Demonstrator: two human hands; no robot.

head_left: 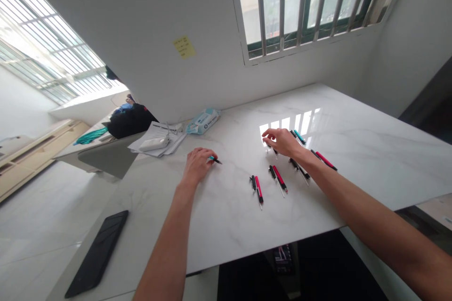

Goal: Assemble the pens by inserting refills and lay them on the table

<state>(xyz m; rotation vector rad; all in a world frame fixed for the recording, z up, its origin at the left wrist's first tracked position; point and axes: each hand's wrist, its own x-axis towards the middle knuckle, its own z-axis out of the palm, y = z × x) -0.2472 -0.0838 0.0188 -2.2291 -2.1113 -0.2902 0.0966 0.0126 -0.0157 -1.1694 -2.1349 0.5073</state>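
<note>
A black phone (97, 254) lies flat near the front left edge of the white marble table (370, 150). Farther in, the left hand (197, 164) rests palm down on the tabletop, its fingers curled together over a teal pen (215, 160) whose black tip sticks out to the right of the fingertips. To the right, several pink-and-black pens lie side by side on the table: one pink pen (259, 189) closest to the front, a second pink pen (279, 178) just beside it, and a third pink pen (325, 160) beyond the right forearm. The right hand (282, 142) hovers palm down over the far end of this row, fingers loosely spread, touching the pens beneath it; whether it grips one cannot be told. Another teal pen (300, 136) lies just behind that hand. Toward the back left sit a stack of papers (157, 143) and a pack of wipes (204, 120) near the wall.
</note>
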